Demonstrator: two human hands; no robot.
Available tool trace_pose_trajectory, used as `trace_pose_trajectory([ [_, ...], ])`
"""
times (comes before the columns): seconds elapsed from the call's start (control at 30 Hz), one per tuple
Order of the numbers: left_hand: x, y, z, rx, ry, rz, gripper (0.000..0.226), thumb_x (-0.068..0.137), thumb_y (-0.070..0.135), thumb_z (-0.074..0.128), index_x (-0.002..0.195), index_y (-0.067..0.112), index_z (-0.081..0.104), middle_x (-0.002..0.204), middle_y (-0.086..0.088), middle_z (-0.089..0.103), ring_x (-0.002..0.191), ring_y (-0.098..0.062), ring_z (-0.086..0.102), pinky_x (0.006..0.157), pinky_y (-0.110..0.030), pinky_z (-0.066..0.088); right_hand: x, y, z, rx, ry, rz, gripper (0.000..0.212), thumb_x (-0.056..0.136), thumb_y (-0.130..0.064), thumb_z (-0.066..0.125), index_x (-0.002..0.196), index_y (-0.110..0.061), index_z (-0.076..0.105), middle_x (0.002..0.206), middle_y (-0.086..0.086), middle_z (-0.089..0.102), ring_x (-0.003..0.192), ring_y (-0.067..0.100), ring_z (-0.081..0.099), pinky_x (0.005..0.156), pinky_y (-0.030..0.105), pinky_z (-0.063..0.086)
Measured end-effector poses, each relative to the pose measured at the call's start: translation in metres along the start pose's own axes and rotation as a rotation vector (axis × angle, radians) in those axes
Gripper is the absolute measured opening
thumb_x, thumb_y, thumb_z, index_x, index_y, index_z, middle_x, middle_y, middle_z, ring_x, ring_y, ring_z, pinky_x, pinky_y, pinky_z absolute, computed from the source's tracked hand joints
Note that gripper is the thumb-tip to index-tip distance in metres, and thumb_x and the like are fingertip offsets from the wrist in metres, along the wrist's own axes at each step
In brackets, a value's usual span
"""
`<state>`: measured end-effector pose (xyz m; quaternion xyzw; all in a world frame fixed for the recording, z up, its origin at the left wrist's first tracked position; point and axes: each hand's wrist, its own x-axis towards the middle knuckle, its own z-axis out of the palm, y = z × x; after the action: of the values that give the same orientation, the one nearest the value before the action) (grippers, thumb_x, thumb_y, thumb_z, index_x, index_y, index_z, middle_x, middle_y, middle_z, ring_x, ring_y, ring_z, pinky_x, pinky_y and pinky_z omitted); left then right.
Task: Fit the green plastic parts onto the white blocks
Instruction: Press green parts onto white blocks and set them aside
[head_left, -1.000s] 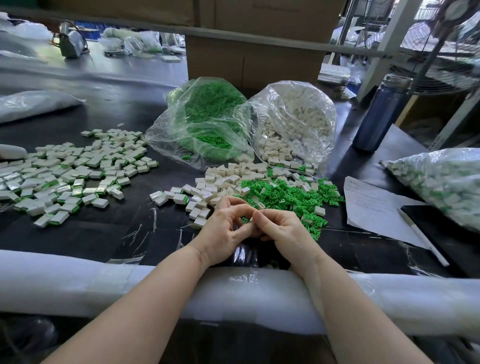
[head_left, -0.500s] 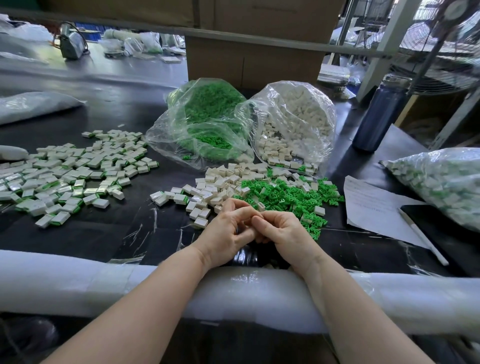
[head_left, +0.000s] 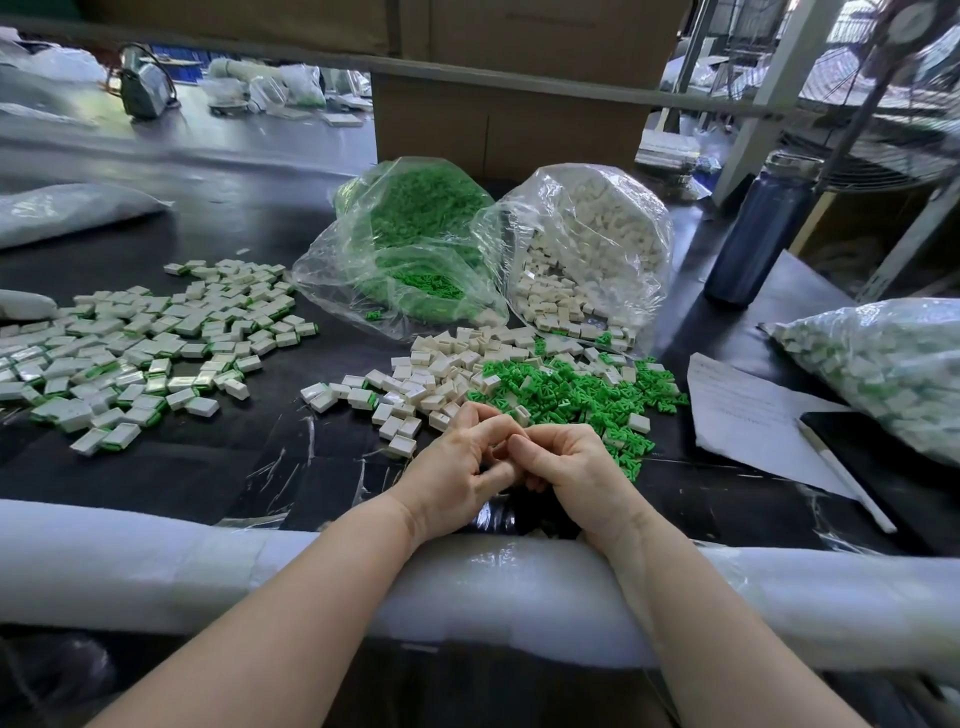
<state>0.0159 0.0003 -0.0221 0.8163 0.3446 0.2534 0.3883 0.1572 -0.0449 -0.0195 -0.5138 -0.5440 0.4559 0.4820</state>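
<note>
Mid-task. A spread of finished white rectangular plastic blocks with green inserts (head_left: 140, 353) lies on the black table (head_left: 218, 467) at left; loose white plastic blocks (head_left: 441, 374) and small green plastic parts (head_left: 582, 389) remain ahead, beside two open clear bags. Left hand (head_left: 457, 467) and right hand (head_left: 566, 467) meet, fingers curled; what either grip holds is hidden.

A dark blue bottle (head_left: 759, 236) stands at two o'clock on the black table (head_left: 218, 467). At three o'clock a white pen (head_left: 844, 475) lies across a sheet of paper (head_left: 748, 415). A cardboard box (head_left: 509, 124) sits at twelve.
</note>
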Motion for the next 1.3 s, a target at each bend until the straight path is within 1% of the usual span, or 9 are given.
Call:
trace_pose_trajectory([
  [0.3,0.0006,0.0002,0.0010,0.022,-0.014,0.005,0.020,0.086,0.009,0.054,0.101,0.022,0.058,0.107,0.006,0.039,0.094,-0.019,0.053,0.089,-0.030,0.044,-0.0015,-0.0033,0.0014,0.021,0.017,0.013,0.026,0.090,-0.004,0.055,0.070,-0.012,0.069,0.052,-0.001,0.052,0.045,0.001,0.041,0.046,0.012,0.035],
  [0.53,0.0005,-0.0005,0.0006,0.019,-0.014,0.003,0.019,0.086,0.010,0.054,0.101,0.021,0.057,0.106,0.006,0.040,0.095,-0.020,0.053,0.090,-0.029,0.044,-0.0018,-0.0025,0.0007,0.035,0.024,0.006,0.020,0.091,-0.004,0.054,0.078,0.002,0.068,0.049,-0.008,0.056,0.044,0.000,0.046,0.046,0.011,0.038],
  [0.67,0.0000,0.0013,-0.0003,-0.077,0.044,0.035,0.015,0.089,0.009,0.055,0.092,0.023,0.055,0.105,0.000,0.043,0.082,-0.017,0.053,0.077,-0.014,0.045,-0.0012,-0.0018,0.0026,0.006,0.034,-0.009,0.022,0.092,-0.015,0.055,0.084,0.000,0.068,0.064,0.009,0.058,0.060,0.017,0.052,0.055,0.022,0.044],
  [0.83,0.0009,0.0007,-0.0027,-0.082,0.122,-0.009,0.005,0.090,0.016,0.056,0.094,0.015,0.058,0.109,-0.006,0.047,0.087,-0.025,0.055,0.084,-0.028,0.049,0.0002,-0.0008,0.0003,0.041,0.179,-0.009,0.014,0.090,-0.013,0.058,0.099,-0.005,0.066,0.081,0.013,0.071,0.070,0.023,0.069,0.059,0.022,0.053],
  [0.93,0.0010,0.0008,-0.0027,-0.057,0.120,-0.026,0.011,0.090,0.016,0.057,0.097,0.008,0.060,0.109,-0.005,0.047,0.084,-0.021,0.053,0.082,-0.026,0.050,-0.0007,-0.0008,-0.0006,-0.034,0.226,-0.054,0.004,0.084,-0.006,0.065,0.086,-0.010,0.066,0.083,0.019,0.070,0.075,0.033,0.069,0.062,0.033,0.057],
  [1.0,0.0012,0.0009,-0.0023,-0.042,0.111,-0.025,0.014,0.090,0.017,0.057,0.098,0.007,0.061,0.107,-0.004,0.048,0.079,-0.015,0.050,0.077,-0.023,0.048,-0.0008,-0.0018,0.0001,-0.087,0.239,-0.083,0.012,0.082,-0.003,0.067,0.076,-0.014,0.066,0.076,0.018,0.069,0.071,0.036,0.066,0.065,0.042,0.056],
  [1.07,0.0014,0.0008,-0.0022,-0.020,0.115,-0.015,0.015,0.090,0.019,0.057,0.098,0.007,0.062,0.102,0.000,0.049,0.078,-0.014,0.049,0.074,-0.020,0.044,-0.0007,-0.0020,0.0003,-0.126,0.235,-0.078,0.019,0.083,-0.002,0.066,0.072,-0.017,0.063,0.068,0.011,0.065,0.063,0.028,0.061,0.066,0.046,0.055],
  [1.2,-0.0005,0.0005,-0.0023,-0.026,0.157,0.003,0.011,0.088,0.017,0.059,0.097,0.011,0.064,0.089,0.004,0.057,0.082,-0.014,0.056,0.074,-0.014,0.044,-0.0011,-0.0017,0.0010,-0.175,0.230,-0.069,0.018,0.085,-0.006,0.064,0.073,-0.018,0.061,0.066,0.002,0.060,0.063,0.017,0.055,0.064,0.039,0.052],
  [1.3,-0.0010,0.0004,-0.0034,-0.069,0.292,-0.025,0.017,0.087,0.013,0.061,0.103,0.010,0.064,0.088,0.000,0.064,0.082,-0.015,0.061,0.078,-0.020,0.051,-0.0007,-0.0031,-0.0004,-0.188,0.284,-0.110,0.015,0.084,-0.008,0.066,0.074,-0.018,0.063,0.066,-0.004,0.062,0.060,0.005,0.057,0.056,0.021,0.050],
])
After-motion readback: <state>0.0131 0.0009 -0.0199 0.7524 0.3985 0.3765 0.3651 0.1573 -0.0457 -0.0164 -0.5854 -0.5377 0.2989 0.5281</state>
